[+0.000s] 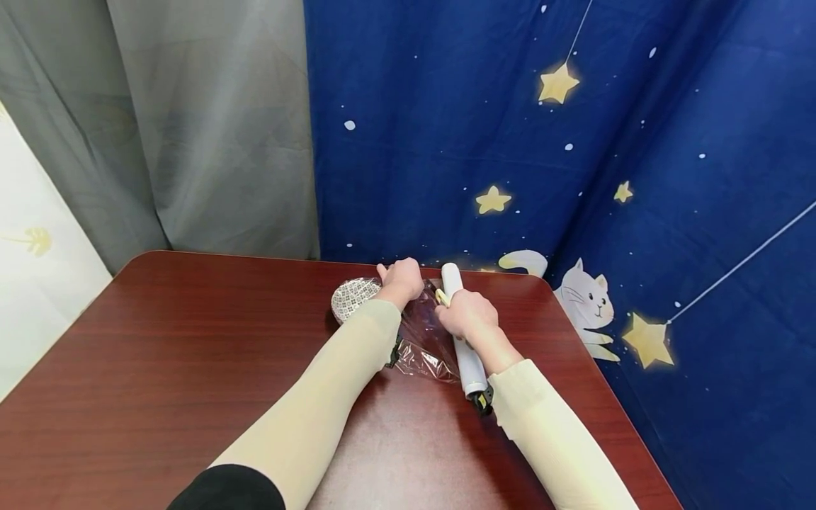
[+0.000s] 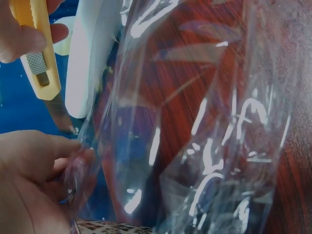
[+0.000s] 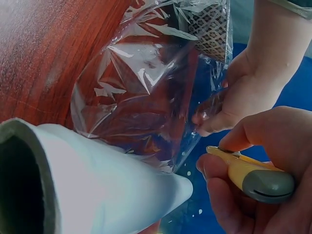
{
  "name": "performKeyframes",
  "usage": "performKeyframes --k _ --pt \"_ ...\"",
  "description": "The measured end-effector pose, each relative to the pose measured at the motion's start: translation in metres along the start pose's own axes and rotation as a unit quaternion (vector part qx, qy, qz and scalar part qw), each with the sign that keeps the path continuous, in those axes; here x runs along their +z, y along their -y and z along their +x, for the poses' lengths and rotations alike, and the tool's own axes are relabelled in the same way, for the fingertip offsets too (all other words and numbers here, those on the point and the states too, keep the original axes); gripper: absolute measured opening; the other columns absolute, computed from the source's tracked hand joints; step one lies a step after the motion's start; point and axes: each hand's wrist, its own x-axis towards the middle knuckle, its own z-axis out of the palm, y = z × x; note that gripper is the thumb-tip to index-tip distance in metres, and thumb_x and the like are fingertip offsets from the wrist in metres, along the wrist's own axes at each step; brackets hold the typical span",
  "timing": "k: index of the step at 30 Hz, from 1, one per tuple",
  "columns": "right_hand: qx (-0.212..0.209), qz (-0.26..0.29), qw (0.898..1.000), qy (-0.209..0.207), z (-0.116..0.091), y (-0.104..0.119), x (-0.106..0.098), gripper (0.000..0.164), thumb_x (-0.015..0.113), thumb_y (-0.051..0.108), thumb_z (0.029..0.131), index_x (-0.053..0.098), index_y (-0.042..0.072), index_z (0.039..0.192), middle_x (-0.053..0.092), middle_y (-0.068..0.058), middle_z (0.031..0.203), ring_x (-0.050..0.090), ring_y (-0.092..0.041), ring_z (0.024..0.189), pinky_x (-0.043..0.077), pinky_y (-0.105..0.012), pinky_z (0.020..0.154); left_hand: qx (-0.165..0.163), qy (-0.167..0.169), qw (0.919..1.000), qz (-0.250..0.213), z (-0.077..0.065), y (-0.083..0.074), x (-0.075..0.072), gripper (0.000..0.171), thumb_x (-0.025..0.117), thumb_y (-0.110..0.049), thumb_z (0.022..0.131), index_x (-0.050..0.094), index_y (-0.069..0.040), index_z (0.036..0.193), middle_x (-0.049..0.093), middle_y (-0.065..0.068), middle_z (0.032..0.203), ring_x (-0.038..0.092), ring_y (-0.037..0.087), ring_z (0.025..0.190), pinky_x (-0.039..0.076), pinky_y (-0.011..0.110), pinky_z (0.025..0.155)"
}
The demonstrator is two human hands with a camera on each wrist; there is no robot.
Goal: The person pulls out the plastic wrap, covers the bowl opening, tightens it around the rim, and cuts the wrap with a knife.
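Observation:
Clear plastic film stretches from a white roll to a round container with a brown-and-white lattice pattern, partly covering it. My left hand pinches the film's far edge between thumb and fingers, beside the container. In my right hand is a yellow utility knife with a grey end, held above the roll. The left wrist view shows its blade extended, close to the film's edge and the left fingertips. Whether the blade touches the film, I cannot tell.
All this lies near the far edge of a reddish-brown wooden table. Behind it hang a grey curtain and a blue curtain with stars and a white cat. The roll's hollow end faces the near side.

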Motion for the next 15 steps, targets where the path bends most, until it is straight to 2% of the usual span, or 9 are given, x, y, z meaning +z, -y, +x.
performKeyframes --k 7,15 --pt "-0.003 0.0 1.0 -0.003 0.0005 0.0014 0.0009 0.037 0.064 0.043 0.099 0.069 0.008 0.087 0.071 -0.009 0.071 0.068 -0.026 0.062 0.049 -0.037 0.051 -0.02 0.005 0.9998 0.004 0.0074 0.0012 0.0013 0.011 0.067 -0.012 0.104 0.078 -0.012 0.106 0.077 0.012 0.132 0.068 0.031 0.118 0.031 0.057 0.116" --pt "-0.002 -0.008 1.0 -0.01 0.0025 0.0059 0.007 0.036 0.065 0.041 0.099 0.07 0.009 0.084 0.07 -0.011 0.078 0.067 -0.028 0.066 0.05 -0.039 0.054 -0.015 0.01 0.9998 -0.002 0.0072 0.0022 0.0021 0.01 0.069 -0.011 0.103 0.077 -0.012 0.096 0.078 0.011 0.122 0.068 0.031 0.111 0.032 0.056 0.114"
